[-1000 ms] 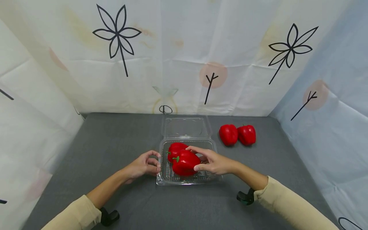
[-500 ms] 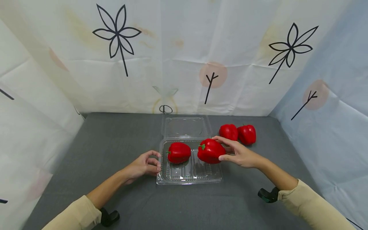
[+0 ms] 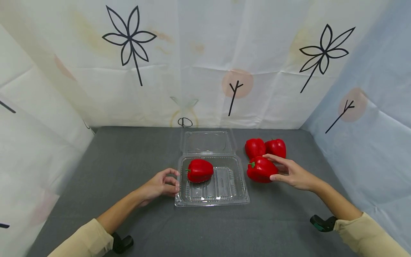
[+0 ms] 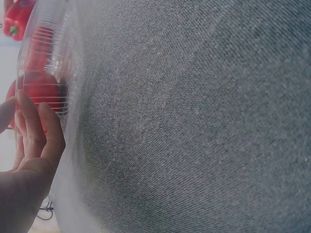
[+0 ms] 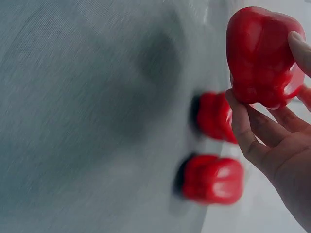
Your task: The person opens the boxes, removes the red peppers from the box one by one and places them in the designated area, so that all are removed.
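Observation:
A red bell pepper with a green stem is in my right hand, held between thumb and fingers to the right of the clear plastic container. In the right wrist view this pepper is raised above the table. My left hand pinches the container's left rim, thumb and fingertips at the edge in the left wrist view. Another red bell pepper lies in the container's left part, its stem pointing left. The hinged lid lies back, away from me.
Two more red bell peppers, a left one and a right one, sit side by side behind the held one. A grey cloth covers the table. Patterned white curtains stand at the back and sides.
My right hand has lifted the front bell pepper out of the container and carried it right, past the rim. The left hand, container and other peppers stay in place.

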Demonstrator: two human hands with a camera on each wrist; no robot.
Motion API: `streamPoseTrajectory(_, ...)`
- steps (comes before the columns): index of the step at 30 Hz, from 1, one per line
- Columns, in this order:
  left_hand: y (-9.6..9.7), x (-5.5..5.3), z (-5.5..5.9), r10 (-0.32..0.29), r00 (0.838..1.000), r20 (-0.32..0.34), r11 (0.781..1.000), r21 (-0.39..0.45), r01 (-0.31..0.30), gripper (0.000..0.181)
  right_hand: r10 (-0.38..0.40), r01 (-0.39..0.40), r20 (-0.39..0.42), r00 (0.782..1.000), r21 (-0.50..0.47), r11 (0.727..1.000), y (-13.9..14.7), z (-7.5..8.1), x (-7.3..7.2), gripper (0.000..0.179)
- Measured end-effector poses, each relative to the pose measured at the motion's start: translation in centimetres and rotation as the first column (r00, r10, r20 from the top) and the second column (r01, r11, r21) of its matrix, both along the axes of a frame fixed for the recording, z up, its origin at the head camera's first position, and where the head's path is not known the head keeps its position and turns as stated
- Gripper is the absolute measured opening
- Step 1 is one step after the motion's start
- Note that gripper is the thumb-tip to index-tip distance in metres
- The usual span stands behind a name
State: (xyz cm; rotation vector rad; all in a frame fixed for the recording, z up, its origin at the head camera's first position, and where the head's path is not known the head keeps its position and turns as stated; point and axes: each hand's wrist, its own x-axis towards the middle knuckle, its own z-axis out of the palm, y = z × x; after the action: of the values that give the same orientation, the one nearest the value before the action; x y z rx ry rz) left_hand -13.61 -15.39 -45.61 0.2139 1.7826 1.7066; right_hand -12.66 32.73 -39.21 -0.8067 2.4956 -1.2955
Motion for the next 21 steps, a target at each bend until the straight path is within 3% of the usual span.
streamPoseTrajectory(7,-0.1,0.1,0.1,0.0,1.0,-0.004,1.0,0.005,0.0,0.052,-0.03,0.03,-0.004,1.0,0.013,0.999,2.6,-1.1,0.2,0.063)
streamPoseTrajectory(14,-0.1,0.1,0.1,-0.021,0.999,-0.029,0.999,0.031,0.022,0.053,-0.098,0.095,0.05,0.994,0.058,0.994,4.9,-1.6,0.3,0.061)
streamPoseTrajectory(21,-0.1,0.2,0.1,-0.005,1.0,-0.012,1.0,0.015,0.006,0.051,-0.14,0.134,0.07,0.988,0.088,0.987,6.5,-2.3,0.3,0.061)
